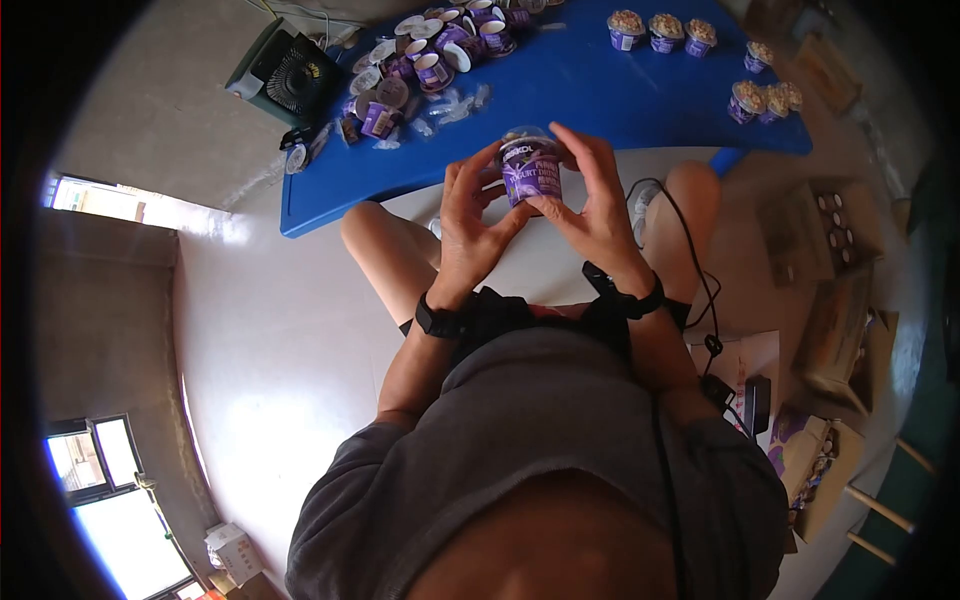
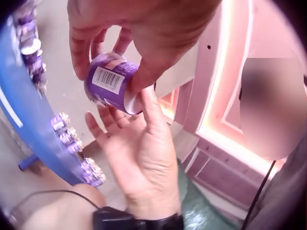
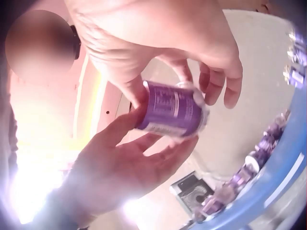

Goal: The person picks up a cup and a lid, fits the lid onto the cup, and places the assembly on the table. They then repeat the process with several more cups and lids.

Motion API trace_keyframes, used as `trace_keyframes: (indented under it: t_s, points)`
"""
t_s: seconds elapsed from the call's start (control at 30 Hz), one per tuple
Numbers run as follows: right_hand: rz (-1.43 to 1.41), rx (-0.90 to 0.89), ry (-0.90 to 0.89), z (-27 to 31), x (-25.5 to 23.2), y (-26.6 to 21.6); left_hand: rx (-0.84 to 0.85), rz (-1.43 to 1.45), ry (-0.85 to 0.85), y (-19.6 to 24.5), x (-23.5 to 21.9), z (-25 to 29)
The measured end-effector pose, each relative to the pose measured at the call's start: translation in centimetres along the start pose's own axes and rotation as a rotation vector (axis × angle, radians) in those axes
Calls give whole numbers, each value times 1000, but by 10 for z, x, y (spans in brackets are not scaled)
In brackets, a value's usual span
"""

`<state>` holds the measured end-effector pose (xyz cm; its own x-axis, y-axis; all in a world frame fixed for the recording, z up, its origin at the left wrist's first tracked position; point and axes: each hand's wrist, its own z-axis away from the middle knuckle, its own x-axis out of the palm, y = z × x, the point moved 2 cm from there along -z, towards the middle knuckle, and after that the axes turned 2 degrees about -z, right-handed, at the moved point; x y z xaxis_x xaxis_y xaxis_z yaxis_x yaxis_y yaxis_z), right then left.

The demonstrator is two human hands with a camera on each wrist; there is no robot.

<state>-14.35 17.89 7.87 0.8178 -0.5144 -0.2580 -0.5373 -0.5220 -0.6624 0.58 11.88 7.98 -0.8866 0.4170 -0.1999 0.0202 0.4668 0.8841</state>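
A purple yogurt cup (image 1: pixel 532 180) with a clear domed lid is held up between both hands, over the near edge of the blue table. My left hand (image 1: pixel 468 222) grips it from the left, thumb low by the base and fingers up toward the lid. From the other side, my right hand (image 1: pixel 594 205) pinches it with the thumb at the base and the index finger by the lid. A white barcode label on the cup (image 2: pixel 110 81) shows in the left wrist view. Right-hand fingers (image 3: pixel 232 88) stand spread past the lid in the right wrist view.
On the blue table (image 1: pixel 590 90) lie a pile of purple cups (image 1: pixel 432 72), lids and clear plastic pieces. Several topped cups (image 1: pixel 665 32) stand at the right. A small fan (image 1: pixel 290 80) is at the left. Open cardboard boxes (image 1: pixel 820 235) and a black cable (image 1: pixel 705 275) are at the right.
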Motion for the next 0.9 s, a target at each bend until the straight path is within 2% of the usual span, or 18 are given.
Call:
trace_keyframes:
  t_s: [0.07,0.13,0.2,0.27,0.33,0.4,0.47,0.53,0.57,0.7,0.8,0.83,0.87,0.9]
  points:
    - [-52,0,-60,0,-2,0,31,-50,-15,-1,-3,1]
    - [-48,23,-46,1,-2,-4,69,-104,-30,1,-8,0]
    - [-56,23,-22,5,5,1,135,-311,-66,4,-11,-1]
    - [-62,21,3,10,15,9,133,-298,-49,2,-9,-4]
    - [-307,163,126,14,26,19,127,-290,-32,-2,-4,-2]
    - [-412,228,149,16,34,20,-177,272,111,-13,2,1]
    - [-513,295,173,13,30,20,-212,292,103,-14,-3,2]
    - [-40,43,20,2,13,8,-25,-73,20,-12,-7,2]
    - [9,-32,-64,1,10,11,-29,-72,21,-11,-9,2]
    - [-15,26,-70,5,11,9,68,-322,-38,2,-15,-1]
    - [2,10,-9,11,21,13,87,-436,-74,-2,-17,-7]
    - [-51,57,39,14,26,21,88,-466,-89,-5,-17,-7]
    - [-108,104,88,18,33,27,87,-469,-88,-5,-13,-5]
    - [-326,253,152,21,40,29,-12,-248,-4,-7,-8,-4]
